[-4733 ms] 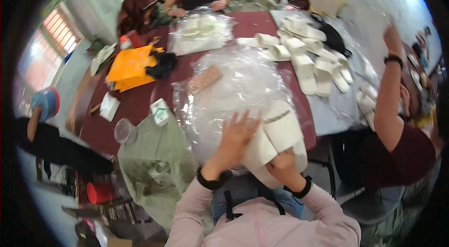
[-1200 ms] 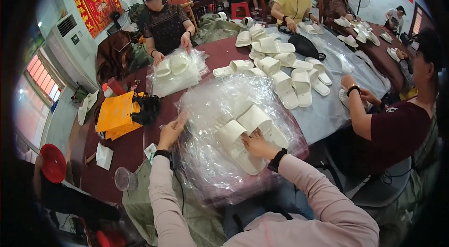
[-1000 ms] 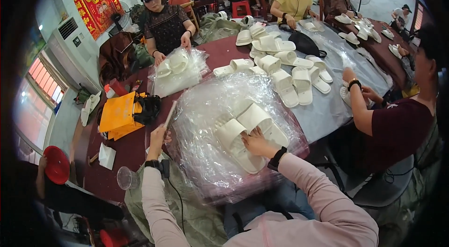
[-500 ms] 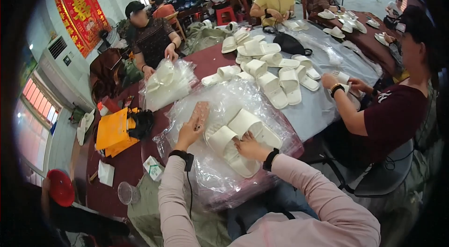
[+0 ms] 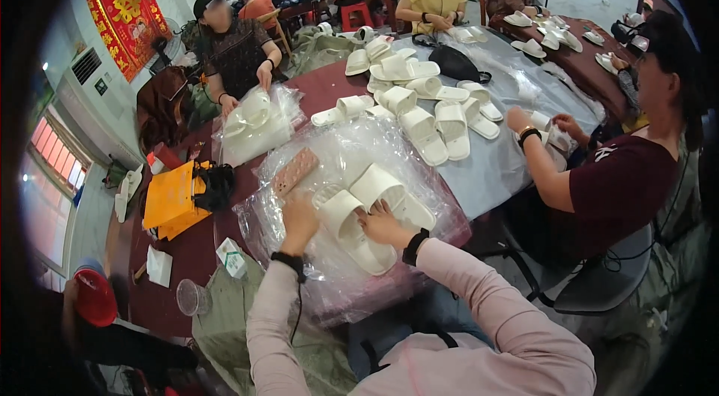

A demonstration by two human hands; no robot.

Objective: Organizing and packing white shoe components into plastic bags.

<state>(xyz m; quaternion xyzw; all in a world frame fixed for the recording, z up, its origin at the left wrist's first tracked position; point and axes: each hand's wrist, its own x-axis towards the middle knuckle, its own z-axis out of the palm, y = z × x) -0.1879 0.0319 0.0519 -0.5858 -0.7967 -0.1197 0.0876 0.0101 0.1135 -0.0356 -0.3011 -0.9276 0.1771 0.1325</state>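
A pair of white slide slippers lies side by side on a stack of clear plastic bags [image 5: 277,205] before me: the left slipper [image 5: 338,210] and the right slipper [image 5: 377,185]. My right hand [image 5: 386,225] rests at the strap openings between them, fingers spread and touching both. Beside the left slipper's outer edge is my left hand [image 5: 299,221], smeared by motion, its fingers not clear. Just beyond it, a pink patterned phone-shaped case [image 5: 296,171] lies flat on the plastic, apart from the hand.
More white slippers [image 5: 427,134] pile up ahead. An orange paper bag [image 5: 171,197], a clear cup [image 5: 193,297] and a small white box [image 5: 231,257] stand left. One person [image 5: 236,59] handles bagged slippers across; another [image 5: 622,171] works at my right.
The pink case was in my left hand and now lies on the plastic. My left hand has drawn back toward the left slipper. My right hand stays at the slippers.
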